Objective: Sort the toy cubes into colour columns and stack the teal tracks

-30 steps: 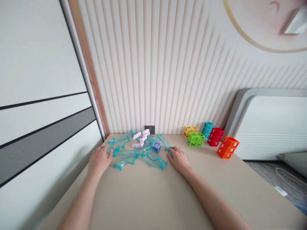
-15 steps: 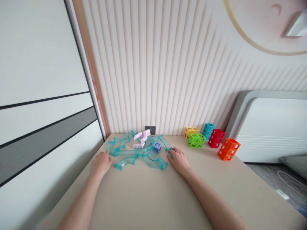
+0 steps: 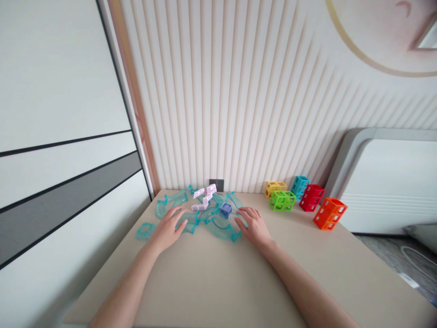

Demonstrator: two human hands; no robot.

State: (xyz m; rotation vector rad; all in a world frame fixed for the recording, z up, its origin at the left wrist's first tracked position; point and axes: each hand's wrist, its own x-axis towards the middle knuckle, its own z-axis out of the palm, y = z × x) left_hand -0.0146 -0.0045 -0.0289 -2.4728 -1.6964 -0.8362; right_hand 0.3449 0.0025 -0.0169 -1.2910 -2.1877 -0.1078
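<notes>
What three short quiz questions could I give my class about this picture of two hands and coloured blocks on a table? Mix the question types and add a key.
1. True or false: the green block stands in front of the yellow block, as the camera sees it.
2. Which of these blocks is farthest to the right? A) green B) the orange block C) yellow
3. Fill the gap: of the left hand and the right hand, the ____ hand is nearer the small dark blue block.

Key: 1. True. 2. B. 3. Right.
</notes>
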